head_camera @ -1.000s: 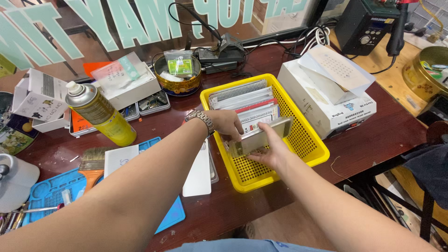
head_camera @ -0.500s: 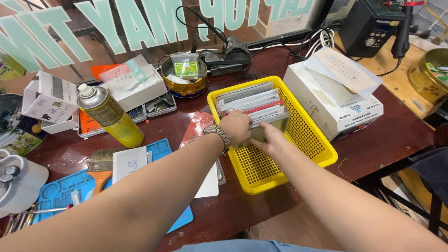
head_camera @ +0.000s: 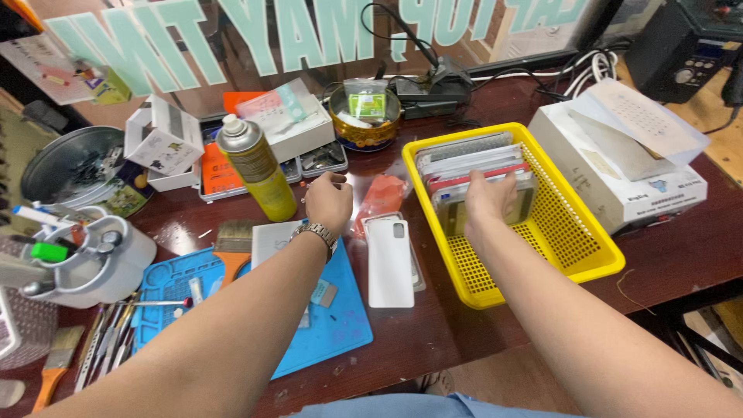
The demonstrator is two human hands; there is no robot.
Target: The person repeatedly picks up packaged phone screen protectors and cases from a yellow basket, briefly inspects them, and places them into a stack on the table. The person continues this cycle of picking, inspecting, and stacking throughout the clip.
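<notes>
**Hands at the yellow basket of flat packs**

I see my right hand (head_camera: 487,200) inside the yellow basket (head_camera: 576,255), with the fingers curled over the front of a row of flat packs (head_camera: 472,162) that stand on edge at the far end of the basket. It seems to press or grip the nearest packs, but I cannot tell how many it really holds. My left hand (head_camera: 329,203) is outside the basket, loosely closed above the table, just beside an orange pack (head_camera: 381,197); I cannot tell if it holds something small.

In my judgement the packs are light, thin and rather stiff, with smooth plastic covers that slip easily against each other. If there is glass inside, they are fragile and should not be bent. The best place to take one is by its top edge, thumb on one face and fingers on the other, and to lift it straight up.

The table (head_camera: 665,255) is dark red wood and very crowded. A white phone cover (head_camera: 389,263) lies near the basket, partly on a blue mat (head_camera: 333,333). A yellow spray can (head_camera: 259,170) stands behind the left hand, and a white box (head_camera: 619,178) is just beside the basket on the right. A brush (head_camera: 232,251) lies on the mat. There is little free room around the hands.
</notes>
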